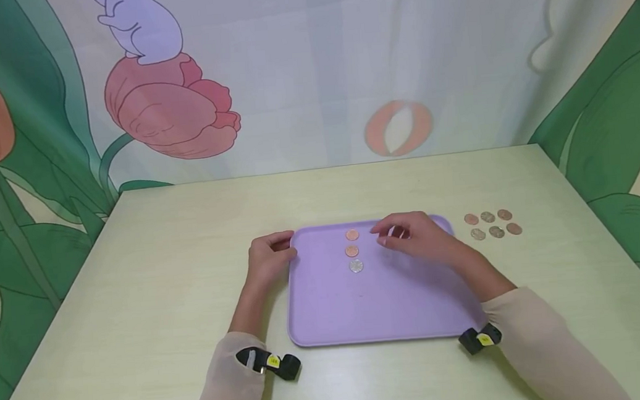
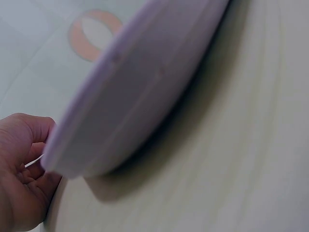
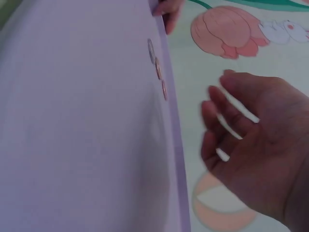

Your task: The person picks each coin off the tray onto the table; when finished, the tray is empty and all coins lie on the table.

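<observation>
A light purple tray [image 1: 328, 311] lies flat on the table. Three coins form a column on it: two copper coins [image 1: 353, 235] at the far end and a silver coin [image 1: 355, 265] nearest me. At the tray's far left corner my left hand [image 1: 268, 259] holds the rim between thumb and fingers, as the left wrist view also shows. Over the tray, just right of the coins, hovers my right hand [image 1: 417, 236]. Its fingers are loosely bent, and nothing shows between them in the right wrist view.
Right of the tray, several copper and silver coins [image 1: 497, 231] lie on the pale wooden table [image 1: 153, 286] in two rows. A printed curtain [image 1: 300, 71] with flowers and leaves hangs behind the table and along its sides.
</observation>
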Tool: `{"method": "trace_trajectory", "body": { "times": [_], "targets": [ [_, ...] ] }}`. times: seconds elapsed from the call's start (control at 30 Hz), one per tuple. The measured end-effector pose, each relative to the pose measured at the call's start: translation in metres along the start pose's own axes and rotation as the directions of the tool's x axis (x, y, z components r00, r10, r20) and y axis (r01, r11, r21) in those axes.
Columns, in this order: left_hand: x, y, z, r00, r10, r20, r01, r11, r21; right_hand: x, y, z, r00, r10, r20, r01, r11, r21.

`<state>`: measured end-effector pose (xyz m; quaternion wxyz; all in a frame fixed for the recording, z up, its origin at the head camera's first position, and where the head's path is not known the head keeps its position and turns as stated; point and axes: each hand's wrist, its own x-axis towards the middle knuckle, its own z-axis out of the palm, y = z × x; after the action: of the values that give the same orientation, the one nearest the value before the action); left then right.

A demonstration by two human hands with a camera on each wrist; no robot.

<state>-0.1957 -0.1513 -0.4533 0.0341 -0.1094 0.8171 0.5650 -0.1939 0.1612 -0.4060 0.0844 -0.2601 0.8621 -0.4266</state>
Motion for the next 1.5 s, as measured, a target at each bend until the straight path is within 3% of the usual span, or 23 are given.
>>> {"method": "trace_trajectory", "body": {
  "times": [0.17, 0.33, 0.7, 1.1, 1.5],
  "targets": [
    [0.000, -0.001, 0.000, 1.000, -0.001, 0.004, 0.001, 1.000, -0.002, 0.011, 0.004, 0.014, 0.982, -0.040, 0.185, 0.045, 0.999, -0.026],
    [-0.001, 0.000, -0.001, 1.000, 0.007, -0.005, -0.007, 1.000, 0.000, 0.017, 0.005, 0.024, 0.970, -0.056, 0.237, 0.069, 0.996, -0.048],
    [0.000, -0.001, -0.001, 1.000, 0.011, -0.002, -0.011, 1.000, 0.005, 0.020, 0.009, 0.044, 0.977, -0.073, 0.201, 0.110, 0.978, -0.180],
    [-0.001, 0.000, 0.000, 1.000, 0.011, -0.004, -0.011, 1.000, 0.006, 0.018, 0.001, 0.048, 0.979, -0.029, 0.204, 0.076, 0.972, -0.225],
    [0.000, 0.001, 0.000, 1.000, 0.022, -0.009, -0.022, 1.000, 0.007, 0.016, 0.002, 0.045, 0.974, -0.043, 0.221, 0.093, 0.971, -0.219]
  ]
}}
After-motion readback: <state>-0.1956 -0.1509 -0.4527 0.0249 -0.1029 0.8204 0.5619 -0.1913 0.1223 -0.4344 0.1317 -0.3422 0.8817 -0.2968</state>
